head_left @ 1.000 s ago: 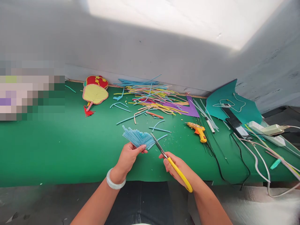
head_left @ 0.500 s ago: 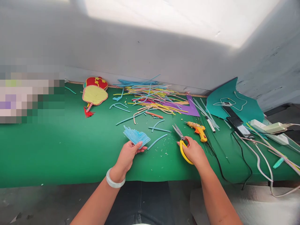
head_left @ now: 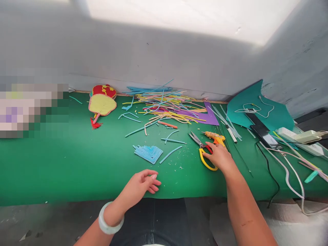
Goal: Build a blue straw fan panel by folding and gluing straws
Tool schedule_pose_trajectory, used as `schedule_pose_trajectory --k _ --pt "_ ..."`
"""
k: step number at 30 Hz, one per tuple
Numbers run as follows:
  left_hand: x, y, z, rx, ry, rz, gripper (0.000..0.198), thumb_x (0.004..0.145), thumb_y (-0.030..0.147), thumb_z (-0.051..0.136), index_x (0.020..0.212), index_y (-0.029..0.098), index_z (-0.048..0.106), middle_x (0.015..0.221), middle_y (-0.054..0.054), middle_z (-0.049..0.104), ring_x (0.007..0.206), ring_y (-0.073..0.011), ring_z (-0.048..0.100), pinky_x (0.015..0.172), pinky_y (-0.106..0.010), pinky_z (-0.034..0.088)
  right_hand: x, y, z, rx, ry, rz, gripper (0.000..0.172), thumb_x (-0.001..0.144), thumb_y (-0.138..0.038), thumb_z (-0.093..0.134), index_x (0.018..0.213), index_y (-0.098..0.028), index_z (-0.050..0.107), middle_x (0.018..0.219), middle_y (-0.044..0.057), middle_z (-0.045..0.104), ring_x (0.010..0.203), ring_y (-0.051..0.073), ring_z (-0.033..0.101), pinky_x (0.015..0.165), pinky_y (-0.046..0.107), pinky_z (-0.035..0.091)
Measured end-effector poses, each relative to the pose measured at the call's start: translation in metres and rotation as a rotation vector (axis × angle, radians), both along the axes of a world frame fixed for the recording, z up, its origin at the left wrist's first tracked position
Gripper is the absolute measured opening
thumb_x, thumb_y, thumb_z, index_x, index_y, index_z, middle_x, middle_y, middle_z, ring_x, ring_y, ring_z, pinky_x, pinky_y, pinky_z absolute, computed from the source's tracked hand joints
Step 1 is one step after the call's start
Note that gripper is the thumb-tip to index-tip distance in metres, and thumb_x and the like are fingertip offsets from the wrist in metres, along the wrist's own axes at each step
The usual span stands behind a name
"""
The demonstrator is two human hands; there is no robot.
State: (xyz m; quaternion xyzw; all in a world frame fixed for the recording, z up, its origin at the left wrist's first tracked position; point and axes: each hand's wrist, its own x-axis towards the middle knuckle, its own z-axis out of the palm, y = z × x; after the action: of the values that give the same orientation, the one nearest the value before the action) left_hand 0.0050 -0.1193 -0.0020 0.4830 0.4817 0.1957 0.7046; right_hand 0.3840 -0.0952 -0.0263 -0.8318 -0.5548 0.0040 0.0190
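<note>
A blue V-shaped piece of fuzzy stems laid side by side lies flat on the green table. Nearer the front edge, my left hand holds nothing; its fingers are loosely bent and partly apart, away from the blue piece. My right hand is at the handles of the scissors, its fingers on the red and yellow grips. The blades are slightly parted and point to the back left. Just behind that hand lies a yellow hot glue gun, partly covered by it.
Loose coloured fuzzy stems are heaped at the back over purple card. Fan-shaped pieces lie at the back left. To the right are teal sheet, a power strip and cables. Small clippings dot the table.
My left hand has let go of the blue piece, which now lies on the table, and has drawn back towards the front edge. My right hand and the scissors have shifted slightly right.
</note>
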Motion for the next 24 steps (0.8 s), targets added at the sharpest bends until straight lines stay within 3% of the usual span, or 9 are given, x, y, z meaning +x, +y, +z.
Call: schedule_pose_trajectory --k 2,3,5,8,11,14,17,24 --pt "-0.006 -0.001 -0.003 0.348 0.201 -0.029 0.041 0.095 0.050 0.048 0.111 0.016 0.066 0.107 -0.015 0.075 0.096 -0.0271 0.071 0.084 -0.046 0.058 -0.004 0.002 0.002 0.118 0.015 0.040 0.046 0.086 -0.042 0.057 0.127 -0.020 0.064 0.116 0.017 0.062 0.109 0.036 0.058 0.086 0.048 0.048" --pt "-0.008 0.001 -0.005 0.579 0.293 -0.029 0.040 0.098 0.047 0.045 0.116 0.019 0.066 0.120 -0.013 0.072 0.110 -0.0280 0.067 0.094 -0.048 0.055 -0.010 0.003 0.004 0.204 0.035 0.076 0.042 0.088 -0.038 0.054 0.124 -0.020 0.065 0.115 0.016 0.062 0.109 0.035 0.058 0.089 0.049 0.048" --pt "-0.009 0.008 -0.009 1.021 0.458 -0.074 0.040 0.100 0.041 0.043 0.129 0.022 0.061 0.143 -0.010 0.058 0.138 -0.0294 0.048 0.114 -0.054 0.037 -0.030 0.006 0.009 0.349 0.138 0.226 0.034 0.091 -0.031 0.049 0.118 -0.020 0.067 0.112 0.015 0.064 0.108 0.033 0.058 0.094 0.050 0.046" --pt "-0.004 0.023 -0.018 1.332 0.682 -0.264 0.054 0.100 0.046 0.044 0.147 0.021 0.043 0.157 -0.009 0.040 0.149 -0.0306 0.028 0.121 -0.058 0.023 -0.069 0.010 0.014 0.304 0.367 0.517 0.026 0.094 -0.027 0.048 0.111 -0.025 0.067 0.114 0.010 0.065 0.111 0.027 0.058 0.098 0.045 0.046" --pt "0.004 0.029 -0.029 1.381 0.811 -0.406 0.068 0.098 0.057 0.040 0.154 0.020 0.032 0.160 -0.009 0.034 0.150 -0.0316 0.024 0.120 -0.055 0.026 -0.099 0.016 0.013 0.161 0.440 0.633 0.023 0.096 -0.023 0.048 0.109 -0.025 0.066 0.115 0.008 0.065 0.110 0.025 0.057 0.096 0.043 0.046" --pt "0.008 0.029 -0.037 1.386 0.863 -0.443 0.070 0.097 0.062 0.036 0.154 0.021 0.032 0.161 -0.008 0.033 0.151 -0.0322 0.024 0.119 -0.055 0.026 -0.111 0.021 0.010 0.080 0.413 0.635 0.018 0.095 -0.020 0.051 0.106 -0.024 0.065 0.112 0.007 0.065 0.107 0.024 0.056 0.093 0.043 0.044" --pt "0.009 0.027 -0.039 1.379 0.885 -0.457 0.071 0.097 0.063 0.033 0.154 0.020 0.033 0.162 -0.008 0.031 0.150 -0.0332 0.024 0.118 -0.055 0.026 -0.109 0.023 0.009 0.031 0.356 0.592 0.009 0.095 -0.024 0.055 0.094 -0.023 0.064 0.100 0.006 0.065 0.098 0.024 0.057 0.086 0.041 0.043" --pt "0.009 0.028 -0.037 1.353 0.884 -0.478 0.076 0.095 0.066 0.034 0.156 0.020 0.027 0.162 -0.009 0.030 0.151 -0.0339 0.023 0.118 -0.056 0.025 -0.087 0.016 0.019 -0.035 0.371 0.604 0.015 0.096 -0.026 0.050 0.084 -0.023 0.057 0.091 0.005 0.064 0.086 0.022 0.055 0.076 0.036 0.042"
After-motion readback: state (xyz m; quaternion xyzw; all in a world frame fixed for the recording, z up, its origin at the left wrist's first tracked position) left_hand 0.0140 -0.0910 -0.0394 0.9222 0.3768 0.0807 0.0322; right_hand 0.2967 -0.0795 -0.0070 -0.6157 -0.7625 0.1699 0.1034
